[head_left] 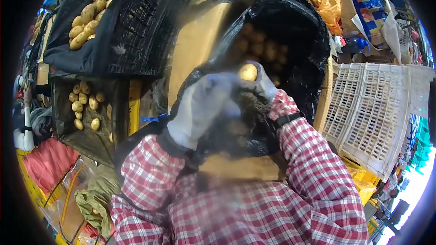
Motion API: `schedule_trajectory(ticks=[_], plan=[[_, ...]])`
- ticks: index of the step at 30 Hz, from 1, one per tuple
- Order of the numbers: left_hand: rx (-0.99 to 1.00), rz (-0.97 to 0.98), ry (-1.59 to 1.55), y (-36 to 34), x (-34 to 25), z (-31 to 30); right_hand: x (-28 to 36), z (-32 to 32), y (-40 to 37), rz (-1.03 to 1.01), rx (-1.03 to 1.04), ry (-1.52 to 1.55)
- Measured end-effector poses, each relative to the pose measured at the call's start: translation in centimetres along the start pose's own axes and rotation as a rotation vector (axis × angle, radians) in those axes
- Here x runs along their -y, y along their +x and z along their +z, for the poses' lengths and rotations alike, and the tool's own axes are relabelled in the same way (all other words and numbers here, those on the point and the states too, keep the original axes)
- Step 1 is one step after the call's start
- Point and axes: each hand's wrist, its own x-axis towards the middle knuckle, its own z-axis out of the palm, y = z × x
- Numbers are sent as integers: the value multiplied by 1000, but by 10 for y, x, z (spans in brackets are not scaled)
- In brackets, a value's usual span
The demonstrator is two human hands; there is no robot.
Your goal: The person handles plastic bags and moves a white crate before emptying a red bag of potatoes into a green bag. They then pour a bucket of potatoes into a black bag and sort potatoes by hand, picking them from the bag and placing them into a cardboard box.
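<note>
A pale yellow potato (248, 72) is in my gloved right hand (265, 85), held between the thumb and fingers above an open box lined with black plastic (313, 31). My left hand (202, 104), in a light grey glove, comes in from the other side with its fingertips close to the potato. Those fingers are smeared by motion, so their grip cannot be made out. Below the hands, several potatoes (259, 47) lie in the shadowed inside of the lined box.
At upper left, a black crate (145, 22) holds several potatoes (93, 13). Under it, a dark lined crate (102, 140) has more potatoes (78, 106). On the right stands a white perforated plastic crate (363, 109), below an orange bag (320, 2) and a blue-capped bottle (354, 44).
</note>
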Motion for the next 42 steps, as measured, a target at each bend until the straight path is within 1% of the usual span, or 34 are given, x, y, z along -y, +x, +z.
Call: schedule_trajectory(ticks=[1,2,5,6,8,9,10,13,15,16,17,18,20,21,23,24,26,27,28,30,31,33,34,37,38,40,42], plan=[[-24,-4,-85,-2,2,0,30,14,-22,-61,54,22],[-23,124,-41,-2,12,-3,54,27,-44,-125,107,45],[-28,-35,-298,9,44,-2,101,50,-105,-330,227,99],[176,54,-200,4,60,0,108,55,-123,-393,264,113],[280,189,254,-16,31,37,113,57,-159,-525,205,-299],[295,187,218,-23,28,42,113,59,-175,-585,168,-505],[311,185,182,-29,25,47,113,65,-190,-484,160,-245],[260,80,84,-42,16,59,111,57,-220,-237,214,68],[272,71,79,-42,23,51,91,50,-223,-336,185,136],[337,111,79,-42,25,48,83,51,-223,-399,181,169],[339,191,160,-44,27,47,78,52,-223,-457,179,200],[335,268,244,-48,31,48,73,53,-225,-478,149,188],[293,315,287,-60,36,52,64,56,-224,-515,149,179],[256,287,246,-67,40,57,60,58,-223,-533,153,177],[183,228,162,-77,45,61,66,65,-228,-430,183,179],[161,166,129,-82,44,60,70,68,-233,-375,197,178],[187,119,261,-85,48,46,71,71,-240,-260,219,212],[201,94,327,-86,50,40,67,73,-241,-251,230,210],[190,107,328,-87,52,40,64,75,-243,-241,242,208],[174,137,331,-88,54,40,58,78,-241,-225,170,177],[139,134,295,-85,57,37,56,78,-240,-219,131,161],[73,123,215,-72,74,28,52,75,-237,-254,139,159],[18,317,355,-63,75,31,52,74,-236,-274,142,156],[145,-100,-5,-60,65,24,53,71,-235,-255,122,235],[294,-88,-57,-58,61,18,52,69,-233,-281,115,227],[364,328,273,-48,68,21,50,66,-230,-334,102,215],[238,41,392,-57,50,46,51,70,-232,-293,82,226]])
